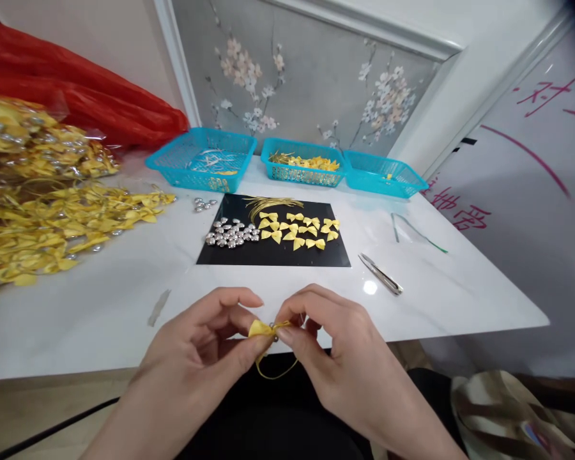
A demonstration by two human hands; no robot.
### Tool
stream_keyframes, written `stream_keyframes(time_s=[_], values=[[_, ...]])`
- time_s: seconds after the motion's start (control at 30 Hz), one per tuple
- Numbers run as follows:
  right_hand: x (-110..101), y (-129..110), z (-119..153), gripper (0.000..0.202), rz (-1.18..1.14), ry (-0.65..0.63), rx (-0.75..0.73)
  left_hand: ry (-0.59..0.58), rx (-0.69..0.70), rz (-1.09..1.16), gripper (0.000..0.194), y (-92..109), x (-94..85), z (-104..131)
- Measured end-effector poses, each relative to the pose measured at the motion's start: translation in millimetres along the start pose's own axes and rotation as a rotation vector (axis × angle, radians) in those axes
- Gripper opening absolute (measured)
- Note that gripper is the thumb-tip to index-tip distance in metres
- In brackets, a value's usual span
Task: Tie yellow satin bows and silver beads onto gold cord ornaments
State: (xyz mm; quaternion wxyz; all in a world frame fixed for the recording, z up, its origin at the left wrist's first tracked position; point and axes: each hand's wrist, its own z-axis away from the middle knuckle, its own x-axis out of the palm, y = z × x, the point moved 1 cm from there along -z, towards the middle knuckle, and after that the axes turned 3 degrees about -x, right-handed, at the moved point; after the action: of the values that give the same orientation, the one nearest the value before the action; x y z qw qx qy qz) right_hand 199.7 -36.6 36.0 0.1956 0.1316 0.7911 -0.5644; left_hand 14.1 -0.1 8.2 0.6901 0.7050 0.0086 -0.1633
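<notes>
Just over the table's front edge, my left hand (211, 345) pinches the left side of a yellow bow (260, 328), its index finger raised. My right hand (333, 338) pinches the bow's right side between thumb and fingers. Small silver beads show at the bow's middle, between my fingertips. A thin yellow cord (276, 377) hangs in a loop below it. Beyond my hands lies a black mat (273, 255), with silver beads (230, 234) on its left, several yellow bows (297, 230) on its right and yellow cords (273, 204) at its back.
Three blue baskets (186, 177) (306, 174) (383, 182) stand along the wall. Strung yellow bows and beads (67, 223) cover the left, beside a red bag (76, 83). Thread snips (381, 275) and a green strip (421, 235) lie at right.
</notes>
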Motion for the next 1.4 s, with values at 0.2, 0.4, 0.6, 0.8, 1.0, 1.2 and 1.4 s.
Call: stream_keyframes(time_s=[0.2,0.4,0.6,0.8,1.0,1.2,1.4], values=[[-16,13,-3,0.015,-0.060,0.065,0.024,-0.186,-0.147,0.146,0.024,-8,-7.7,-6],[-6,33,-3,0.015,-0.263,-0.220,0.161,-0.202,-0.143,0.120,0.020,-7,-10.1,-6],[-11,26,-5,0.016,-0.077,-0.187,0.154,-0.188,-0.054,-0.019,0.012,-5,-12.7,-5],[-8,7,-13,0.019,0.093,-0.130,-0.012,-0.120,0.005,-0.246,0.006,7,-1.5,-5],[23,-2,6,0.023,0.346,-0.056,-0.250,-0.083,-0.081,-0.145,0.007,14,0.0,-7],[13,1,25,0.027,0.130,-0.022,-0.132,-0.203,-0.196,0.169,0.010,3,-9.3,-6],[4,-15,29,0.048,0.169,0.207,-0.159,-0.178,-0.307,0.305,0.023,5,-6.9,-5]])
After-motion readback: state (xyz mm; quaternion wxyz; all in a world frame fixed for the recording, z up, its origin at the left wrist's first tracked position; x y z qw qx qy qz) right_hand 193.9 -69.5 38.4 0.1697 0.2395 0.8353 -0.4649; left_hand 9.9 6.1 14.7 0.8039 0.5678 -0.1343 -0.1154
